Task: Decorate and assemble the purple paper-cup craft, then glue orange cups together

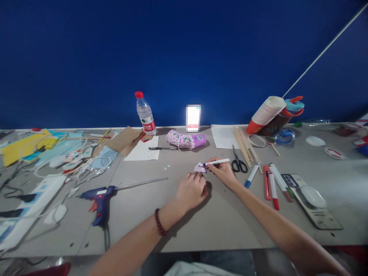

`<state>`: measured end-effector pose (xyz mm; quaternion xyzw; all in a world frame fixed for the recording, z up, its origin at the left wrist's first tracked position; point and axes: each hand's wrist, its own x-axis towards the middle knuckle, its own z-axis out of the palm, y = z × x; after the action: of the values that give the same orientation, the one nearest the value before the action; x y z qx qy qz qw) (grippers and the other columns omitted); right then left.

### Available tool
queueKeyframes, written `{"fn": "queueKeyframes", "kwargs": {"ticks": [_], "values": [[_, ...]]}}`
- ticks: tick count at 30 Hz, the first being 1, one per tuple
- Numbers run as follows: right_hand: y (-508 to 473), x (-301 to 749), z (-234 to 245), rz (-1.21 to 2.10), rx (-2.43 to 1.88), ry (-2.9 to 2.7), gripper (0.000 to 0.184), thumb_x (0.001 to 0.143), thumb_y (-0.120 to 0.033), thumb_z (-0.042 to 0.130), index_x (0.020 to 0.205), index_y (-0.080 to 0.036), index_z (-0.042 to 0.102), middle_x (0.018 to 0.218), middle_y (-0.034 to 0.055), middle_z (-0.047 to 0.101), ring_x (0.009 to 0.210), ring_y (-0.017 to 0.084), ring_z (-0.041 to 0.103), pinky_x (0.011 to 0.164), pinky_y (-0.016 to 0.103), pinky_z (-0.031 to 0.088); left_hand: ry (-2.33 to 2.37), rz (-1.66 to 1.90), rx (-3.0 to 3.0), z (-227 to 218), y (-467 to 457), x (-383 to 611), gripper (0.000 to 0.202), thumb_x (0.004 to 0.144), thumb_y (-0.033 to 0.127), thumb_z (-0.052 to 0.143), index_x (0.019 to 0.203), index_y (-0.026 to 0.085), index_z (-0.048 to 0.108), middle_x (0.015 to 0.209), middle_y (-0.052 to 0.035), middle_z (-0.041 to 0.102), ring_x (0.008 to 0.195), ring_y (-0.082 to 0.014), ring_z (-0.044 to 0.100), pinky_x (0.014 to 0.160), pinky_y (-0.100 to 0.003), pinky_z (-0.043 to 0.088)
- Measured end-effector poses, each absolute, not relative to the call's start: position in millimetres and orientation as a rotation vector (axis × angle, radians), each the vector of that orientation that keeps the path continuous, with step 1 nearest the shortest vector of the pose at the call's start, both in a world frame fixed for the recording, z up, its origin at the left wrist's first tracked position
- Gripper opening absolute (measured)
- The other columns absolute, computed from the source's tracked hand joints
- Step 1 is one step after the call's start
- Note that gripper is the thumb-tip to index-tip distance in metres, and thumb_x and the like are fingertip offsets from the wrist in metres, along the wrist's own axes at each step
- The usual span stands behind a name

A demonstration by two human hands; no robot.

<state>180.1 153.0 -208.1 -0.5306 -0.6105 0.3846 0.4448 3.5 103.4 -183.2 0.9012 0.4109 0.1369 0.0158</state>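
— What's nearest?
— The left hand [191, 189], a bead bracelet [159, 222] at its wrist, curled on the grey table [230, 222]; its fingertips meet the near edge of a small purple-patterned paper scrap [199, 167]; whether they pinch it or only press it, I cannot tell.
— And the other?
— The right hand [222, 172] is just beyond, to the right, closed around a white marker [217, 162]; the marker lies nearly level, its purple tip on the scrap; the hands are near each other, not touching.
— Around them?
— A blue glue gun [99, 195] well to the left; black scissors [238, 164] just right of the right hand; farther back, purple patterned cups [185, 140] on their sides; then a red-capped water bottle [145, 114] by the blue wall [172, 57].
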Motion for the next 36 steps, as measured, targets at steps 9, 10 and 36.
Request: {"fn": "queueKeyframes", "kwargs": {"ticks": [9, 10, 36], "values": [[152.8, 178.6, -206.3, 0.893, -1.29, -1.592, 0.021, 0.078, -0.037, 0.063, 0.084, -0.018, 0.069, 0.082, 0.0063, 0.071, 0.074, 0.02, 0.064, 0.069, 0.031, 0.051, 1.27, 0.4, 2.797, -180.2, 103.7, 2.5, 0.008, 0.083, 0.022, 0.051, 0.087, 0.017, 0.056, 0.092, -0.0107, 0.064, 0.09, -0.0257, 0.059, 0.076, -0.039, 0.047], [152.5, 178.1, -205.3, 0.889, -1.294, -1.595, 0.02, 0.077, -0.036, 0.063, 0.084, -0.018, 0.07, 0.083, 0.0061, 0.071, 0.075, 0.02, 0.065, 0.071, 0.031, 0.051, 1.269, 0.393, 2.804, -180.1, 103.6, 2.6, 0.009, 0.083, 0.022, 0.051, 0.087, 0.016, 0.056, 0.093, -0.0106, 0.064, 0.09, -0.0258, 0.059, 0.076, -0.039, 0.047], [151.4, 177.8, -203.3, 0.966, -1.264, -1.6, 0.02, 0.078, -0.035, 0.062, 0.081, -0.017, 0.068, 0.073, 0.0046, 0.07, 0.067, 0.018, 0.063, 0.063, 0.028, 0.051, 1.272, 0.238, 2.831, -177.0, 98.7, 4.5, 0.019, 0.084, 0.024, 0.05, 0.096, 0.012, 0.06, 0.107, -0.0161, 0.064, 0.102, -0.0279, 0.058, 0.082, -0.039, 0.048]]}}
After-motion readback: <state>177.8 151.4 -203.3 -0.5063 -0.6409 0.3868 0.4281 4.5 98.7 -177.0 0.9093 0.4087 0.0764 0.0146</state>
